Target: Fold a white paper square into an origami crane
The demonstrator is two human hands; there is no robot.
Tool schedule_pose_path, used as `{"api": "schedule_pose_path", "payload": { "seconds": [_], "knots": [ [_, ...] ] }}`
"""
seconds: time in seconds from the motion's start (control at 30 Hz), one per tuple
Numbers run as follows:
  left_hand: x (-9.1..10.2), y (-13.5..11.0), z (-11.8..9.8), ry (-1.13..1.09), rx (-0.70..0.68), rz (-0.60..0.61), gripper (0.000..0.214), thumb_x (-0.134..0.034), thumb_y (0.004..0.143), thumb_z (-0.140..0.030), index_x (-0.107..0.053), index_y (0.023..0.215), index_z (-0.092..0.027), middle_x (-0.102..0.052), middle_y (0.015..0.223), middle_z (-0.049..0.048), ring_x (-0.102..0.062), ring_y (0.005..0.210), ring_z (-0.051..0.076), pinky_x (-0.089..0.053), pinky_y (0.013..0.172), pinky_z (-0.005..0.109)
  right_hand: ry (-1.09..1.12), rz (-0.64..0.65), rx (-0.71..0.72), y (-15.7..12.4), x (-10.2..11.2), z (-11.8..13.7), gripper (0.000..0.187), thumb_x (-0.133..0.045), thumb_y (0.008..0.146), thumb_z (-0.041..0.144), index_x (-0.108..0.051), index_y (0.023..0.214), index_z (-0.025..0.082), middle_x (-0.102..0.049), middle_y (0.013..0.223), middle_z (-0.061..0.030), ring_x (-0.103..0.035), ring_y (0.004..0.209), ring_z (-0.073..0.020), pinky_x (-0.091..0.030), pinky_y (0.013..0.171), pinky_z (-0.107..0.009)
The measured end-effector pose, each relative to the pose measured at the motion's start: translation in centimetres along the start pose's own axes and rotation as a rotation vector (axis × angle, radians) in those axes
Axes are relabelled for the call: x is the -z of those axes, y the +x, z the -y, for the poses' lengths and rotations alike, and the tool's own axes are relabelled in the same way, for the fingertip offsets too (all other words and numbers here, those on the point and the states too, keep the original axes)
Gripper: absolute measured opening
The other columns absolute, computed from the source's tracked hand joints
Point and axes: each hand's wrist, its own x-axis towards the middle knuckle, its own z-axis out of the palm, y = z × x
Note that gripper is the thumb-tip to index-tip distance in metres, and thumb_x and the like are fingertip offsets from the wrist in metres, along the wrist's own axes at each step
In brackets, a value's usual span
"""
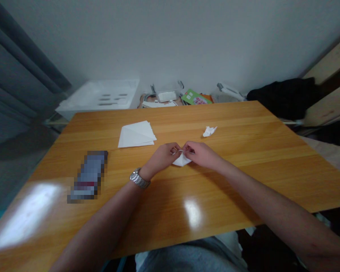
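The left hand [166, 155] pinches the near-centre piece, a small white folded paper [182, 160], between bent fingers at its 9 o'clock side, and the right hand [197, 153] pinches it at 3 o'clock; the two hands nearly meet over its upper edge. Taking this paper as the dial's centre, with 12 o'clock away from the person, its blunt point faces 6 o'clock and its visible long axis runs roughly from 9 to 3, though the fingers hide both ends. A silver metal-link wristwatch [139, 178] circles the left wrist, at 8 o'clock. Near the hands on the glossy yellow-brown wooden table [238, 124], a crumpled scrap of white paper [209, 131] lies between 1 and 2 o'clock, and a stack of flat white paper sheets [137, 135] at 10. Farther off, between 8 and 9, lies a dark, rectangular, pixelated device [89, 175]. Beyond the table, a large white plastic tub [119, 87] with slot-like marks inside stands between 10 and 11. At 12, a clear plastic container [167, 96] appears to hold white items, its contents blurred; a green printed booklet [195, 97] lies just beside it, towards 1. A translucent box [228, 92] sits at 1, its contents unclear, and black cloth [283, 96] lies heaped at 2.
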Motion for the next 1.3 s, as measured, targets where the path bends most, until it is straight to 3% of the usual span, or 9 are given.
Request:
{"api": "schedule_pose_path", "payload": {
  "seconds": [0.27, 0.5, 0.63, 0.83, 1.0, 1.1, 1.3],
  "knots": [
    [-0.1, -0.2, -0.7, -0.074, 0.015, -0.043, 0.014, -0.061, 0.090, -0.027, -0.070, 0.093, -0.016, -0.075, 0.084, 0.0035, -0.067, 0.074, 0.015, -0.047, 0.064, 0.024, 0.105, -0.052, 0.015, -0.8, -0.2, -0.3, 0.012, -0.061, 0.093, 0.023, -0.069, 0.099, 0.017, -0.076, 0.093, -0.0056, -0.067, 0.081, -0.0176, -0.044, 0.071, -0.025],
    [-0.1, -1.2, -0.3, -0.307, -0.007, 0.021, 0.022, -0.063, 0.091, -0.027, -0.068, 0.110, -0.017, -0.076, 0.102, 0.0061, -0.070, 0.086, 0.016, -0.055, 0.077, 0.027, 0.199, -0.102, 0.046, -1.4, 0.0, -0.6, 0.014, -0.060, 0.091, 0.022, -0.069, 0.100, 0.018, -0.076, 0.095, -0.0050, -0.068, 0.085, -0.0183, -0.047, 0.076, -0.027],
    [-0.1, -1.6, 0.1, -0.404, 0.011, 0.043, 0.030, -0.066, 0.088, -0.028, -0.065, 0.116, -0.017, -0.075, 0.099, 0.0064, -0.070, 0.086, 0.016, -0.056, 0.076, 0.028, 0.264, -0.058, 0.041, -1.7, 0.0, -0.9, 0.015, -0.061, 0.091, 0.024, -0.069, 0.101, 0.019, -0.075, 0.095, -0.0044, -0.068, 0.084, -0.0183, -0.048, 0.075, -0.027],
    [-0.2, -1.9, -0.2, -0.374, 0.000, 0.002, 0.028, -0.066, 0.089, -0.028, -0.066, 0.115, -0.018, -0.075, 0.100, 0.0061, -0.069, 0.085, 0.016, -0.054, 0.073, 0.026, 0.321, -0.058, 0.035, -2.0, -0.2, -0.8, 0.017, -0.063, 0.092, 0.029, -0.069, 0.104, 0.019, -0.074, 0.092, -0.0037, -0.066, 0.083, -0.0176, -0.048, 0.075, -0.027],
    [-0.1, -2.3, -0.9, -0.431, 0.004, -0.004, 0.034, -0.063, 0.090, -0.024, -0.057, 0.123, -0.020, -0.074, 0.099, 0.0045, -0.069, 0.082, 0.014, -0.053, 0.068, 0.023, 0.384, -0.035, 0.055, -2.3, 0.0, -0.8, 0.021, -0.062, 0.092, 0.030, -0.068, 0.109, 0.019, -0.074, 0.102, -0.0059, -0.067, 0.090, -0.0182, -0.050, 0.081, -0.029],
    [0.2, -2.5, -1.2, -0.393, -0.056, -0.003, 0.024, -0.061, 0.090, -0.022, -0.062, 0.114, -0.019, -0.072, 0.105, 0.0049, -0.068, 0.092, 0.015, -0.053, 0.077, 0.024, 0.424, 0.001, 0.070, -2.5, 0.3, -0.9, 0.022, -0.062, 0.092, 0.029, -0.068, 0.110, 0.018, -0.074, 0.106, -0.0070, -0.068, 0.095, -0.0195, -0.051, 0.085, -0.032],
    [0.4, -2.8, -1.0, -0.343, -0.092, -0.008, 0.024, -0.061, 0.086, -0.017, -0.067, 0.109, -0.019, -0.071, 0.102, 0.0028, -0.064, 0.082, 0.012, -0.050, 0.072, 0.022, 0.493, 0.033, 0.064, -2.6, 0.7, -1.1, 0.025, -0.066, 0.090, 0.034, -0.069, 0.109, 0.019, -0.075, 0.110, -0.0082, -0.069, 0.100, -0.0213, -0.052, 0.091, -0.035]
  ]
}}
